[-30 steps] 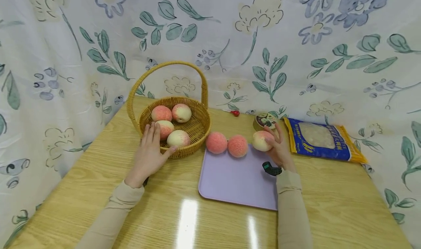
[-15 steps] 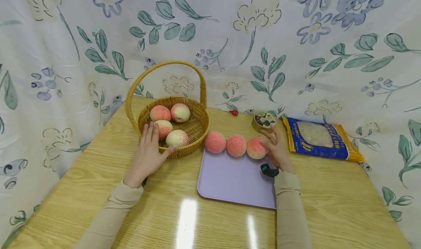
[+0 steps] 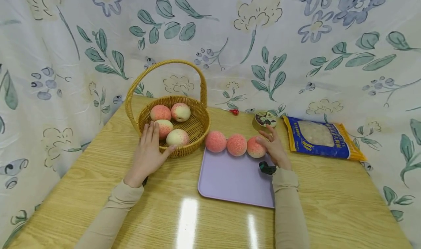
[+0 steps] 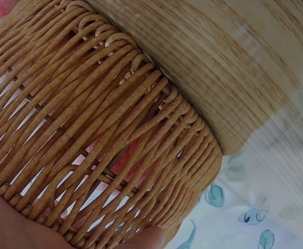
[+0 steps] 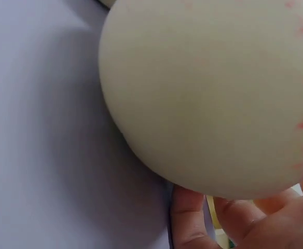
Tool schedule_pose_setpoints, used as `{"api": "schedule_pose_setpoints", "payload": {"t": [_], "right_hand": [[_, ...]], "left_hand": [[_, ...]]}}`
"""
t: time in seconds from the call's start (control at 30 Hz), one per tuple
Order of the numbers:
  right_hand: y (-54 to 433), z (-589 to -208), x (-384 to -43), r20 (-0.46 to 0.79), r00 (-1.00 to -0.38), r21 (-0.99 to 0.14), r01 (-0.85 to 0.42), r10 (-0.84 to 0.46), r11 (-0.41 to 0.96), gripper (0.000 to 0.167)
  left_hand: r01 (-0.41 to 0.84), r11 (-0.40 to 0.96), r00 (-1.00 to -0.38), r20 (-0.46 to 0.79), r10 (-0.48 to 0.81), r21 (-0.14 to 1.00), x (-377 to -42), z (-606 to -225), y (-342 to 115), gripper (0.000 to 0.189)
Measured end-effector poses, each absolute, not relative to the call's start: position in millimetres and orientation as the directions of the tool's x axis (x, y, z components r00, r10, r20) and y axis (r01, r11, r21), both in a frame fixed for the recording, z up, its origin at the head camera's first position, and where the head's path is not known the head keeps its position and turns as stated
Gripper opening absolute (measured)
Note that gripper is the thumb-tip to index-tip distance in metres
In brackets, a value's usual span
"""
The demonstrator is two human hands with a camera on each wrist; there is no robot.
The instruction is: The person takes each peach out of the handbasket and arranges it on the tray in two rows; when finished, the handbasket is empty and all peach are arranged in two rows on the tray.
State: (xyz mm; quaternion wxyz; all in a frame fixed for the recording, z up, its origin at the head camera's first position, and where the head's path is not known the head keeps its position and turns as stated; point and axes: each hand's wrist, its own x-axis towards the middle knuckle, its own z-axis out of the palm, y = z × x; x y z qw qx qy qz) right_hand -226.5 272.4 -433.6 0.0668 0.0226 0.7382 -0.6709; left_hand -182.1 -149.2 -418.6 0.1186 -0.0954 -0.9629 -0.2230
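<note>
In the head view, my left hand (image 3: 147, 152) rests on the near left rim of a wicker basket (image 3: 195, 143), fingers fairly straight. Inside lie several peaches, among them a pale peach (image 3: 177, 137) near the front. The left wrist view shows the basket's woven side (image 4: 89, 124) up close. My right hand (image 3: 275, 148) holds a pink-and-cream peach (image 3: 255, 147) at the right end of a row on a lilac tray (image 3: 235, 179). Its thumb lies on the near side. From the right wrist, the peach's cream side (image 5: 203, 98) fills the view, fingers curled at its edge.
Two pink peaches, one on the left (image 3: 215, 142) and one in the middle (image 3: 236, 144), sit along the tray's far edge. Behind stand a round tin (image 3: 264, 120) and a small red item (image 3: 234, 112). A blue-and-yellow packet (image 3: 323, 139) lies right. A floral curtain (image 3: 230, 40) backs the table.
My right hand has lowered the peach onto the tray beside the other two and turned it, so its pink side now faces up. The left hand stays on the basket.
</note>
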Motion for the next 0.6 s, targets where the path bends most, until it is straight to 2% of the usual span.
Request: {"api": "schedule_pose_setpoints", "payload": {"t": [0.17,0.33,0.6], "right_hand": [[275.2,-432.0,-225.9,-0.128,-0.991,-0.982,0.120,-0.050,0.144,0.078],[280.2,-422.7,-225.5,-0.109,-0.994,-0.990,0.107,-0.014,0.091,0.070],[266.0,-390.5,-238.9,-0.028,-0.995,-0.999,0.026,-0.091,0.027,0.068]], "left_hand": [[0.232,0.884,-0.955,0.265,0.129,0.406,-182.1,-418.8,-149.3,0.101],[0.232,0.884,-0.956,0.262,0.131,0.406,-181.1,-419.3,-148.6,0.101],[0.231,0.885,-0.956,0.262,0.130,0.405,-181.0,-417.7,-149.1,0.102]]}}
